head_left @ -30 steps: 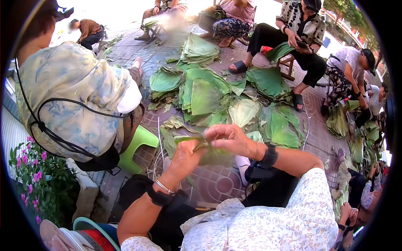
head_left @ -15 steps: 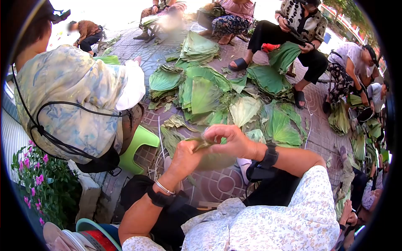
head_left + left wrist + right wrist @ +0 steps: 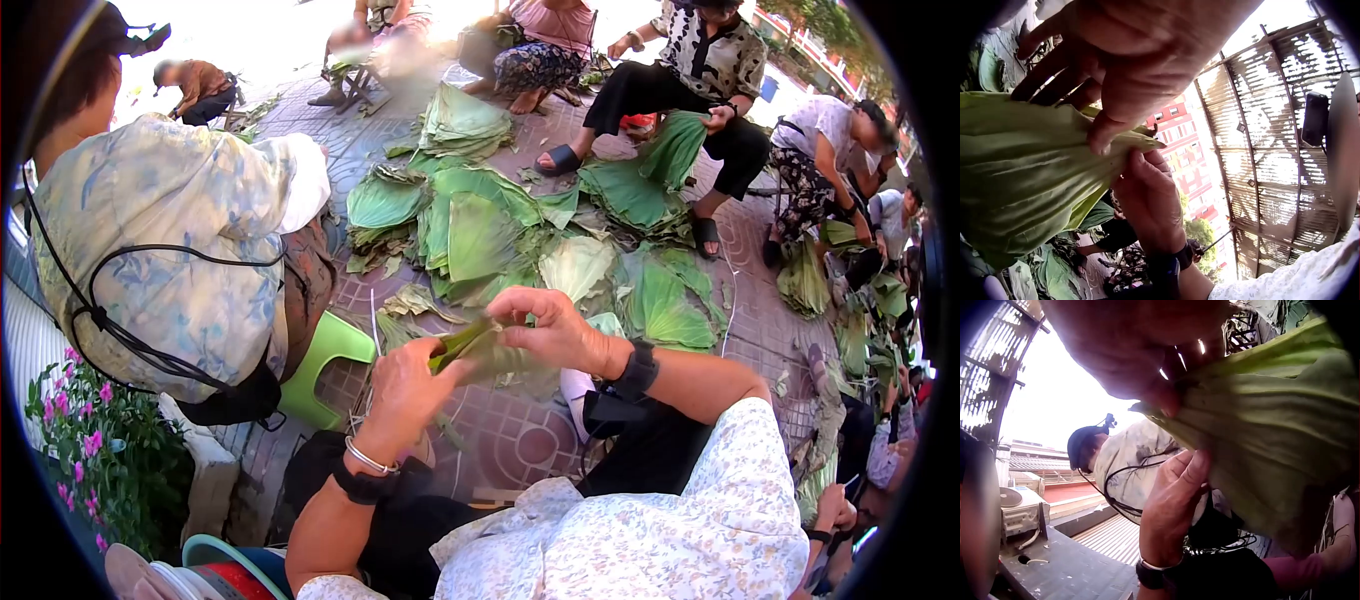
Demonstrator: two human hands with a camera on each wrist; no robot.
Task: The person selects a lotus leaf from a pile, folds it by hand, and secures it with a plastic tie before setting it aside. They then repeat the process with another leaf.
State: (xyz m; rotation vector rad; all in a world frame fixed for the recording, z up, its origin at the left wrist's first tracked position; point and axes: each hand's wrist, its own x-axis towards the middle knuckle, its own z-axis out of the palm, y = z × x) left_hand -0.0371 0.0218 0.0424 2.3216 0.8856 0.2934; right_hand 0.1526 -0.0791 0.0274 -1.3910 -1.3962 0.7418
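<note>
Both of my hands hold one folded green lotus leaf [image 3: 1041,162], gathered into pleats that narrow to a pointed end. In the head view my left hand [image 3: 405,385] grips the leaf on one side, while my right hand [image 3: 555,325] pinches it on the other. Seen from the left wrist, the left thumb presses on the pleats near the narrow end with its fingers behind the leaf. The right hand [image 3: 1154,203] pinches the tip there. From the right wrist, the left hand [image 3: 1172,506] holds the leaf's edge with thumb and fingertips. The leaf's wide part hangs away from my hands.
Piles of green and pale leaves [image 3: 480,225] lie on the paving ahead. A light green stool [image 3: 325,365] stands at left by a person in a patterned jacket [image 3: 170,250]. Seated people [image 3: 700,80] surround the piles. Pink flowers [image 3: 92,445] grow at lower left.
My left hand has moved left and slightly down, away from the right hand, and more leaf shows between them. The right hand has stayed nearly in place.
</note>
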